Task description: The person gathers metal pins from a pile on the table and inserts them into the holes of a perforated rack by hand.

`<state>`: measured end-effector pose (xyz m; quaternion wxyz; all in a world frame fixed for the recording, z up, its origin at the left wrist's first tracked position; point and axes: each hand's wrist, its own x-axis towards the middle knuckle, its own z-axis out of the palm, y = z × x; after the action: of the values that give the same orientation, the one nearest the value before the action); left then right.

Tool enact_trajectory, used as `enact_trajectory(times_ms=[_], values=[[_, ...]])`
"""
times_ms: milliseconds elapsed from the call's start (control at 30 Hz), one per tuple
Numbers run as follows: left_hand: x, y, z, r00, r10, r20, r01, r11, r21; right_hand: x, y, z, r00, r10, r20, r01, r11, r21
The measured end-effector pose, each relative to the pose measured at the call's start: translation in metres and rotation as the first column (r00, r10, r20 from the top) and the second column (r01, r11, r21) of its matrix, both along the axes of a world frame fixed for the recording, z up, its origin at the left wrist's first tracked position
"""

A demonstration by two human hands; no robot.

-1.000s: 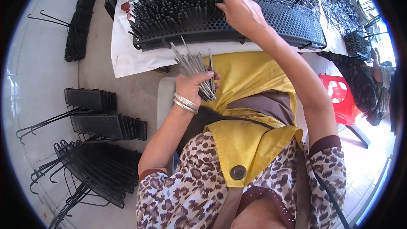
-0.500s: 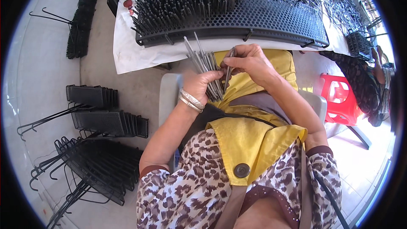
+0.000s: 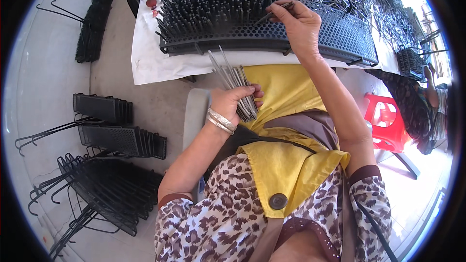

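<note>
The left hand (image 3: 236, 101) is clenched round a bundle of thin metal rods (image 3: 233, 80), likely stiff, light and slippery, best gripped mid-length, while the right hand (image 3: 301, 22) pinches one rod (image 3: 274, 12) over the far perforated black rack (image 3: 272, 29)

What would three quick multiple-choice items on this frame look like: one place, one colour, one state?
1. Where is the bundle of metal rods?
A. in the left hand
B. on the floor
C. on the red stool

2. What colour is the apron?
A. blue
B. yellow
C. white

3. What is the right hand doing?
A. lying flat and empty
B. gripping a hanger
C. pinching one rod over the perforated black panel

Answers:
1 A, the fist wraps the rods above the lap.
2 B, yellow cloth covers the lap.
3 C, fingertips pinch a thin rod at the panel.
</note>
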<state>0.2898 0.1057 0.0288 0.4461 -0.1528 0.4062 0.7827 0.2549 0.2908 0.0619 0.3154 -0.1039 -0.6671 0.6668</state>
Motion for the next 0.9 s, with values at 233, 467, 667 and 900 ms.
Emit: enact_trajectory(times_ms=[233, 467, 667, 900], values=[[-0.001, 0.001, 0.001, 1.0, 0.016, -0.025, -0.017, 1.0, -0.009, 0.001, 0.006, -0.002, 0.987, -0.041, 0.154, -0.012, 0.945, 0.326], [-0.002, 0.0, -0.001, 0.999, 0.01, -0.034, -0.01, 1.0, -0.017, -0.015, -0.005, 0.005, 0.968, -0.112, 0.226, -0.105, 0.638, 0.763], [-0.001, -0.001, 0.0, 1.0, 0.012, -0.013, -0.012, 1.0, 0.001, -0.019, -0.005, 0.012, 0.975, -0.12, 0.186, -0.078, 0.601, 0.795], [-0.002, 0.0, -0.005, 0.999, -0.017, -0.038, 0.014, 0.997, -0.079, -0.029, -0.004, 0.02, 0.941, -0.104, 0.323, -0.233, 0.494, 0.838]])
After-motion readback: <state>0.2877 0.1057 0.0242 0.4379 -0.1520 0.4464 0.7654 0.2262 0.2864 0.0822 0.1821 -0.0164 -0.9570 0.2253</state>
